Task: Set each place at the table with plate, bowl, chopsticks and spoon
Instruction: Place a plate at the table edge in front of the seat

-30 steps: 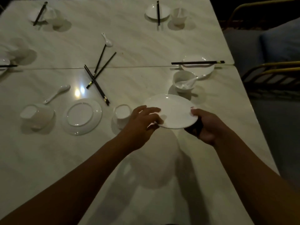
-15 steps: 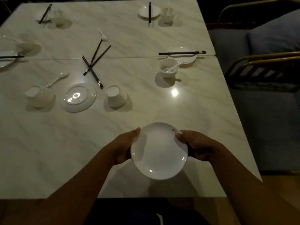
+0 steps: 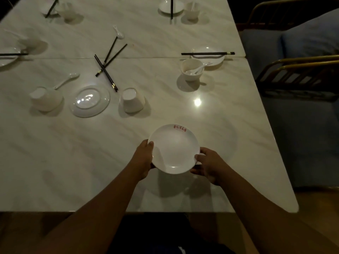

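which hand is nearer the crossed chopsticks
Left. The left hand holds the plate by its left rim, nearer the person than the crossed chopsticks and a little to their right. The right hand holds the right rim, farther off.

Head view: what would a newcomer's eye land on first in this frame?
The white plate, red lettering on its far rim, gripped at either edge by the left hand and right hand over the near part of the marble table. Next, the unsorted cluster farther back, left: crossed chopsticks, overturned bowls and a second plate between them. Farther right stands a finished setting: paired chopsticks across a small plate, spoon in an upright bowl.
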